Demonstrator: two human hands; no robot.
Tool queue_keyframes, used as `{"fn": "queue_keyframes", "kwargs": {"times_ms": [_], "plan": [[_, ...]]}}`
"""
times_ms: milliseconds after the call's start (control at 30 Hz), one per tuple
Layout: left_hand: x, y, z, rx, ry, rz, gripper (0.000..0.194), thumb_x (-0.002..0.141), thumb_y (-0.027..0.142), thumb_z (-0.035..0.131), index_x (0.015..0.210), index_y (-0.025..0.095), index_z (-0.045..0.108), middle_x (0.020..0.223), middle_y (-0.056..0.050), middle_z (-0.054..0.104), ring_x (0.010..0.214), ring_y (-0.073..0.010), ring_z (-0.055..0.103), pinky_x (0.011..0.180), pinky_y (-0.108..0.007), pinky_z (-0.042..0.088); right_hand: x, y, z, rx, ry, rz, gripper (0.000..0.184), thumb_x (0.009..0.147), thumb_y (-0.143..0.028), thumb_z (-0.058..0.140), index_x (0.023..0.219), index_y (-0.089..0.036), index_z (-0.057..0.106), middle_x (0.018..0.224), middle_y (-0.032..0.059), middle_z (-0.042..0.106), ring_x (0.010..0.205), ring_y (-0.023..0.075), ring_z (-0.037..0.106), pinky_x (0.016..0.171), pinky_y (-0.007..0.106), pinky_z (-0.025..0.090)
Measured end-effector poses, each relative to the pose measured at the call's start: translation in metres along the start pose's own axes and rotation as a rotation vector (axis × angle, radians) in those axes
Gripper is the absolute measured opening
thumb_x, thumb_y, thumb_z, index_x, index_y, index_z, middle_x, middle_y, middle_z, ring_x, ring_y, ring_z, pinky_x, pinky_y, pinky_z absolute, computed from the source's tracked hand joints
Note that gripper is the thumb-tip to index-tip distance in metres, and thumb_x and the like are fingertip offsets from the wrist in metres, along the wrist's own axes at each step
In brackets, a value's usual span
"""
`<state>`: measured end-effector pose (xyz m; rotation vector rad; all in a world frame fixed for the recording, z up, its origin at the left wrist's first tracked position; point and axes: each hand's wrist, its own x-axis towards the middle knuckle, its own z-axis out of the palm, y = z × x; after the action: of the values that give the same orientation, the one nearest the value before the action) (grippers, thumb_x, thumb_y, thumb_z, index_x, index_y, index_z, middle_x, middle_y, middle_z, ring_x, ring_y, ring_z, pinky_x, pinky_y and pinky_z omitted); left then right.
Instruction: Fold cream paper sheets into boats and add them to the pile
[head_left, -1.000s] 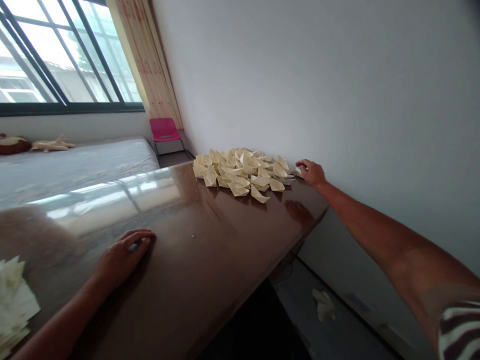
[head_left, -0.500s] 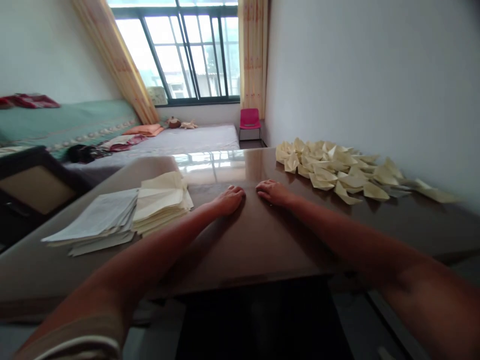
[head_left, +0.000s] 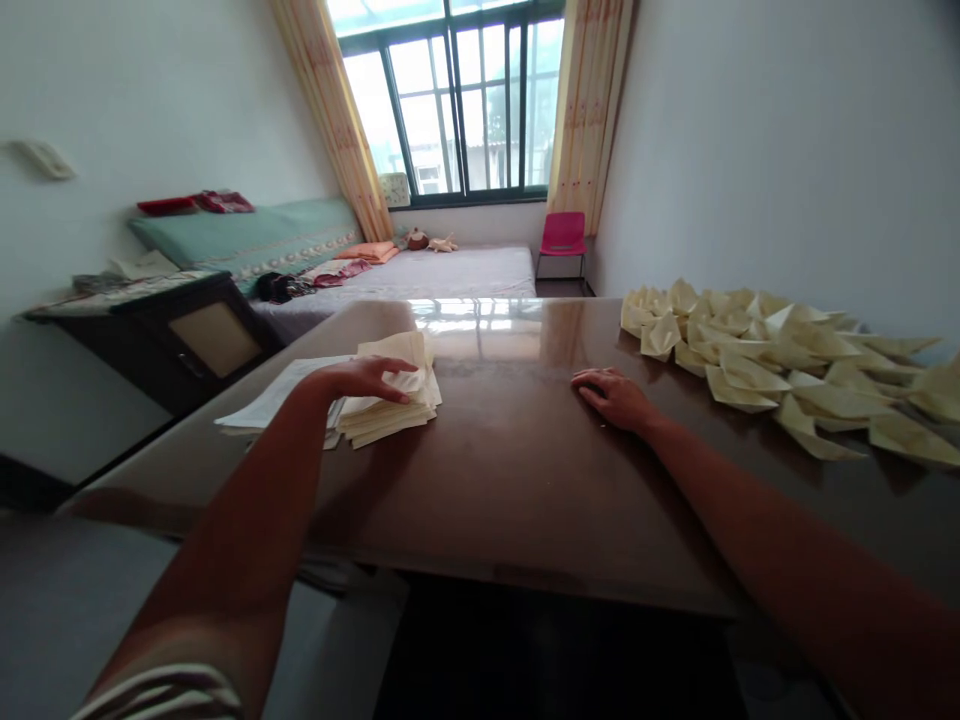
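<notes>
My left hand (head_left: 373, 379) is over the stack of cream paper sheets (head_left: 405, 412), thumb and fingers apart. Whether its fingertips touch the top sheet I cannot tell. Partly hidden behind that wrist is a pile of whiter paper sheets (head_left: 262, 397). On the brown tabletop (head_left: 495, 470) rests my right hand (head_left: 611, 395), its fingers loosely bent and nothing visible in them. To the right of it lies a heap of folded cream paper boats (head_left: 780, 345), several of them overlapping.
A dark cabinet (head_left: 202, 345) stands left of the table. Beyond the table are a bed (head_left: 465, 270) and a pink chair (head_left: 562, 235) below the window. A white wall (head_left: 750, 150) runs along the right side, behind the paper boats.
My left hand has moved left from the middle of the table to the cream paper stack. My right hand stays on the tabletop. The view has turned left.
</notes>
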<state>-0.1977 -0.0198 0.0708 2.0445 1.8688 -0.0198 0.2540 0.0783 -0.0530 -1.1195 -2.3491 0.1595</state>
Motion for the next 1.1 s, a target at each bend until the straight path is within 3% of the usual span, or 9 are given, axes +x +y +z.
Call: {"fn": "queue_keyframes", "kwargs": {"times_ms": [267,667,867,1100], "plan": [[0.001,-0.005,0.002,-0.073,-0.016,0.052,0.074,0.068,0.068,0.061,0.128,0.026,0.058,0.138,-0.002,0.054,0.126,-0.0269,0.048,0.11,-0.028,0.03,-0.002,0.0,0.0,0.011,0.013,0.012,0.027,0.087,-0.033,0.05,0.106,-0.026,0.068,0.116,0.003,0.068,0.112,0.0231,0.057,0.098,0.041,0.045],[-0.001,-0.007,0.003,-0.179,-0.03,0.096,0.077,0.065,0.068,0.065,0.127,0.024,0.059,0.137,-0.007,0.054,0.126,-0.0284,0.046,0.112,-0.033,0.027,-0.002,0.0,-0.001,0.019,0.021,0.006,0.028,0.087,-0.033,0.051,0.106,-0.027,0.069,0.114,0.0024,0.069,0.11,0.0246,0.057,0.097,0.042,0.046],[-0.003,-0.013,0.0,-0.279,-0.048,0.138,0.074,0.067,0.069,0.063,0.125,0.025,0.061,0.132,-0.005,0.058,0.12,-0.0255,0.051,0.106,-0.031,0.035,-0.002,0.0,0.0,0.019,0.016,0.006,0.028,0.087,-0.034,0.05,0.106,-0.026,0.069,0.114,0.002,0.069,0.109,0.024,0.058,0.098,0.042,0.045],[-0.005,-0.018,0.004,-0.349,-0.03,0.094,0.068,0.068,0.068,0.063,0.121,0.025,0.064,0.127,-0.005,0.062,0.116,-0.025,0.055,0.106,-0.03,0.036,-0.002,0.001,0.0,0.016,0.028,0.004,0.028,0.086,-0.034,0.05,0.105,-0.027,0.07,0.113,0.0017,0.069,0.109,0.0243,0.058,0.097,0.042,0.046]]}}
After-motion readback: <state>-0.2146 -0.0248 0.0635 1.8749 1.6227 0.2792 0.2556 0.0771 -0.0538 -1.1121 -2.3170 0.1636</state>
